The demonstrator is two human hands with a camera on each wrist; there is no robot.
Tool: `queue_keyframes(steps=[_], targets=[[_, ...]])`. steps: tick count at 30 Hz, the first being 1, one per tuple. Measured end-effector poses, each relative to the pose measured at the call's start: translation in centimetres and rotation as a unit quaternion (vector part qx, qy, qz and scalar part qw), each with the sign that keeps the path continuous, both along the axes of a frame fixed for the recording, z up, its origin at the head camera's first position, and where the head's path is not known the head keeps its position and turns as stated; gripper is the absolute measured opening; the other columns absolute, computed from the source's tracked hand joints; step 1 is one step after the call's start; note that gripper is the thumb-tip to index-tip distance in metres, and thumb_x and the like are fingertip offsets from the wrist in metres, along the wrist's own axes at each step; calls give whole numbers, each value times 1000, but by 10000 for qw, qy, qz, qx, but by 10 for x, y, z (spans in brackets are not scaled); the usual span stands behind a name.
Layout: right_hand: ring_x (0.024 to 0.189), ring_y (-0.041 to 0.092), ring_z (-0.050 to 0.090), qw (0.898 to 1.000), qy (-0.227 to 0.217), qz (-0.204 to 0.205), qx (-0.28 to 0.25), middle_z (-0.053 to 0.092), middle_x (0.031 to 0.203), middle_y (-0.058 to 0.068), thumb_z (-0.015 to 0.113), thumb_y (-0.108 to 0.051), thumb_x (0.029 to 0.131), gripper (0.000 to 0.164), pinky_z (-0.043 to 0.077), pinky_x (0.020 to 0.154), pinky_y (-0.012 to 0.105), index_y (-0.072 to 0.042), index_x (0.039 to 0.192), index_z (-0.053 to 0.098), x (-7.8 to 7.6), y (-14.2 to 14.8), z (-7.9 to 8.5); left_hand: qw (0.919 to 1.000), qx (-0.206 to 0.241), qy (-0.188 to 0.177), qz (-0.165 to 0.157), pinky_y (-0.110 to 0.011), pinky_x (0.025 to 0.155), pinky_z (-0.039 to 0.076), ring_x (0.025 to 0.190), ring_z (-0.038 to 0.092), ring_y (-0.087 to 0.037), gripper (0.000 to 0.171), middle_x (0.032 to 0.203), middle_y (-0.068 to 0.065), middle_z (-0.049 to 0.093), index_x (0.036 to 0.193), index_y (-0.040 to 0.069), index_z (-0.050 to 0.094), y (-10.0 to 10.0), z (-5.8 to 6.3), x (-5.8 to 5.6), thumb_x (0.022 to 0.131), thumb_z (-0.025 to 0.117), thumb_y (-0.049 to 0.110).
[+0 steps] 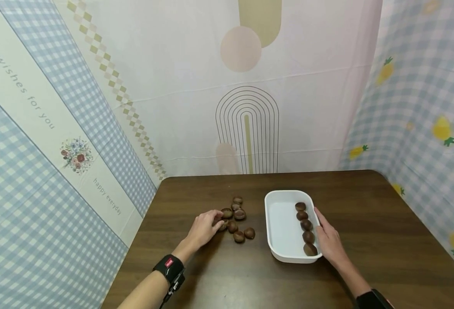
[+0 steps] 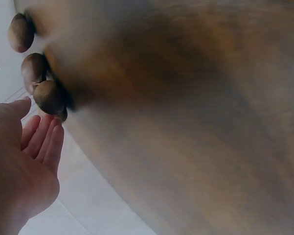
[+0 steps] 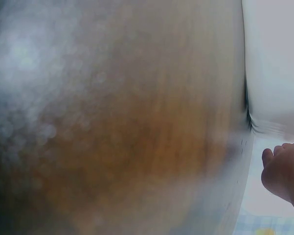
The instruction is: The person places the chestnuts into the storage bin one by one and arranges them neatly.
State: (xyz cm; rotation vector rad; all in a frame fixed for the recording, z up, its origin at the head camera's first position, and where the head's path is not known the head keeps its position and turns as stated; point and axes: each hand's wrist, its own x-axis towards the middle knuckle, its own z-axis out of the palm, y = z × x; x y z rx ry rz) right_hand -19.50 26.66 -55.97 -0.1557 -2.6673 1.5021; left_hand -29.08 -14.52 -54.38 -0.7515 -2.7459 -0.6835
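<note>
Several brown chestnuts lie in a loose cluster on the wooden table. My left hand is at the cluster's left edge, thumb and fingers apart around the nearest chestnuts. In the left wrist view, its fingers extend toward a chestnut, with a gap between them and the thumb. A white rectangular dish stands to the right, a row of several chestnuts along its right inner wall. My right hand holds the dish's right side, thumb at the rim and fingers along the outside.
The dark wooden table has rounded far corners. A white patterned cloth hangs behind it, with blue checked cloth at the right and more at the left. A black band circles the left wrist.
</note>
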Motion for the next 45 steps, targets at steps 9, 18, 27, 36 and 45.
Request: queue_keyframes(steps=[9,18,27,36,45], targets=[[144,51,41,10000,3,-9,7,28,167,31,24,-21,116,57,42,106,66,-15,172,17,0,0,0,9999,-103,31,22,-45,84,60,99,73,-23,29,113,-7,75,122,8,74,-6,-13,8,98,80,24],[142,50,43,10000,18,-70,33,31,166,30,26,-21,116,57,44,105,64,-15,171,19,1,-1,1,10000,5,35,71,-48,86,59,100,73,-26,31,115,-9,75,125,7,73,-4,-18,10,99,79,22],[145,52,40,10000,-35,-3,-30,27,168,30,23,-22,116,57,42,107,68,-16,172,16,0,-2,2,9999,-13,-44,144,-46,84,60,99,73,-24,34,112,-7,75,126,7,72,-7,-17,7,97,81,24],[149,54,33,9999,-127,7,-107,22,170,30,23,-21,116,58,33,114,72,-16,172,13,0,-1,4,9996,174,-6,201,-42,79,59,94,71,-21,35,111,-5,74,128,9,72,-10,-2,2,98,81,25],[149,55,33,10000,-40,5,-80,24,169,30,24,-20,115,58,32,114,72,-14,172,14,0,-1,2,9989,387,255,17,-45,82,58,98,71,-26,40,115,-8,74,132,6,70,11,22,-6,97,81,21]])
